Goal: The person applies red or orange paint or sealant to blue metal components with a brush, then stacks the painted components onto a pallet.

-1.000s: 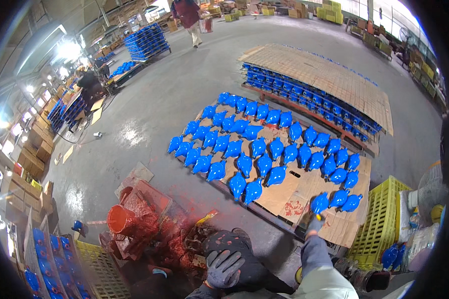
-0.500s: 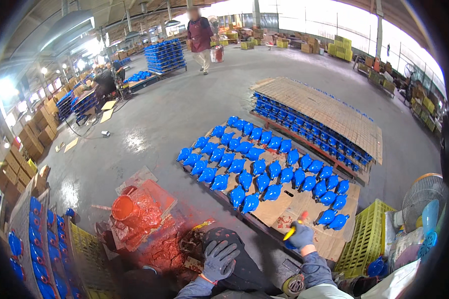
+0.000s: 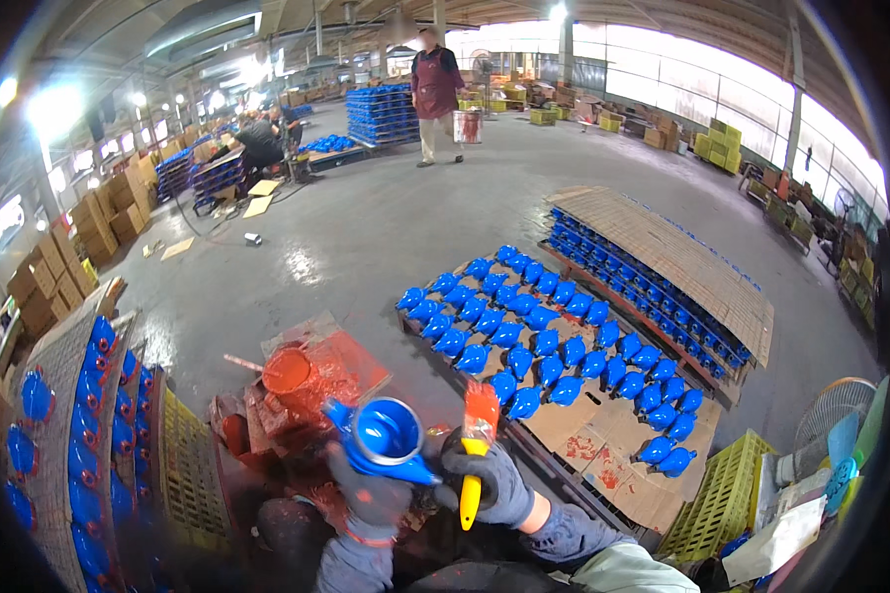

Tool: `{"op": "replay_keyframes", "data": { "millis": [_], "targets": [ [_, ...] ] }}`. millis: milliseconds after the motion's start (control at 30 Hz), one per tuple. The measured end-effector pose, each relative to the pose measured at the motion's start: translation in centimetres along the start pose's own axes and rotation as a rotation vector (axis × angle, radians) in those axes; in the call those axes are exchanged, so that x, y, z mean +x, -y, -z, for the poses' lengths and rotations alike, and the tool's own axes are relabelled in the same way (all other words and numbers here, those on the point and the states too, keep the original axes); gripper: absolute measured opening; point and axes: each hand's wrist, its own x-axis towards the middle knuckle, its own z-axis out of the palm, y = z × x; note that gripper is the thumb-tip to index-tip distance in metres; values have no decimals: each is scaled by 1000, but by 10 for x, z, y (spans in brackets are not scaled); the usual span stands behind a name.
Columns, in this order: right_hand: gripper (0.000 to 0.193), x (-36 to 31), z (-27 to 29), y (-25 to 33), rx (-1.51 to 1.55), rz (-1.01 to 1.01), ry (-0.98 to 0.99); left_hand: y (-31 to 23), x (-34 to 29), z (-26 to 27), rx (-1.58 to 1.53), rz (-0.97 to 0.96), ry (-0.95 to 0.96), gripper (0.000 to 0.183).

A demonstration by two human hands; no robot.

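A blue hollow casting (image 3: 368, 432) with a round open mouth and pointed ends is in my gloved left hand (image 3: 374, 494), the mouth facing up. My right hand (image 3: 496, 484), also gloved, is closed round a paintbrush (image 3: 473, 474) with a yellow handle. Its bristles point up and are coated in red paint. The right hand is close beside the casting's pointed end; whether they touch I cannot tell. A red paint-covered bucket (image 3: 287, 370) rests on a red-smeared board (image 3: 351, 368) beyond my left hand.
Rows of blue castings (image 3: 549, 341) cover a cardboard-topped pallet (image 3: 603, 450) ahead on the right. Behind it stands a layered stack (image 3: 663, 257) of castings. More castings fill a rack (image 3: 54, 465) at left. A yellow crate (image 3: 722, 494) and fan (image 3: 831, 410) stand right. A person (image 3: 435, 89) carries a bucket.
My left hand, formerly spread and bare of objects near my knee, now holds a blue casting. My right hand has brought the brush leftward from above the pallet. The view has tilted up.
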Motion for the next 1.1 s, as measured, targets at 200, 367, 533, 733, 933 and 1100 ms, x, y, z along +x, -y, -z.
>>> {"op": "replay_keyframes", "data": {
  "millis": [200,367,533,733,933,1100],
  "targets": [
    [45,39,-47,-21,501,-326,-202,-22,112,108,-924,150,270,84],
    [43,79,-84,-66,523,-743,-141,-12,134,180,-831,48,-66,84],
    [31,104,-172,-124,480,-688,31,-7,101,220,-463,-305,-402,57],
    [31,142,-283,-210,570,-722,90,-48,90,256,-988,-355,-265,54],
    [30,144,-339,-268,217,-565,196,-53,91,266,-1187,-338,-142,52],
    [26,138,-333,-268,474,-735,117,-55,92,257,-1184,-334,-180,60]
  ]
}}
